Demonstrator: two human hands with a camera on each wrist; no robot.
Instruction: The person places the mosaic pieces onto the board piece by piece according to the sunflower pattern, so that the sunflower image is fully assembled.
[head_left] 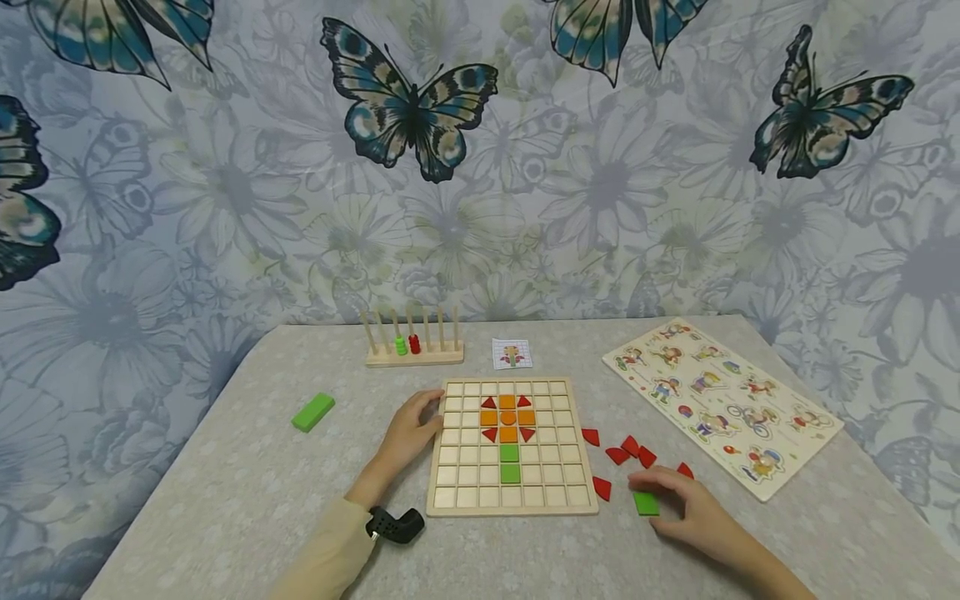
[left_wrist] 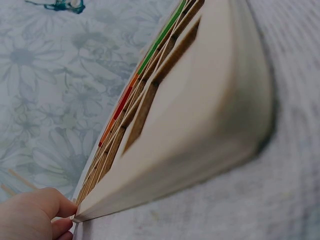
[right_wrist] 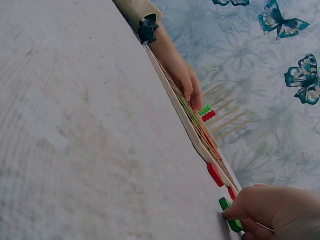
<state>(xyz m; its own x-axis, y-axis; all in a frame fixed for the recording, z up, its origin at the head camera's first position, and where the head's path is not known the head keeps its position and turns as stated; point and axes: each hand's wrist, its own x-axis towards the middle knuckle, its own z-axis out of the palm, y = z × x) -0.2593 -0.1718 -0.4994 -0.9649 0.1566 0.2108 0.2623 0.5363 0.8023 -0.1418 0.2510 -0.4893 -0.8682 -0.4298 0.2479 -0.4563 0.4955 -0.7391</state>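
A wooden grid board (head_left: 465,505) lies in the middle of the table. Its cells hold a cross of orange squares around an orange round piece (head_left: 507,418), red triangular pieces at the corners, and two green squares (head_left: 510,463) below. My left hand (head_left: 407,433) grips the board's left edge near the far corner; in the left wrist view, the thumb and fingers (left_wrist: 47,212) pinch that edge. Right of the board, my right hand (head_left: 693,507) pinches a green square tile (head_left: 647,503) between thumb and fingers. The right wrist view shows this tile (right_wrist: 230,215) tilted.
Several loose red pieces (head_left: 617,455) lie between the board and my right hand. A puzzle board with cartoon children (head_left: 720,400) is at the right. Behind stand a peg counter (head_left: 416,358) and a small pattern card (head_left: 512,354). A green block (head_left: 312,412) lies at the left.
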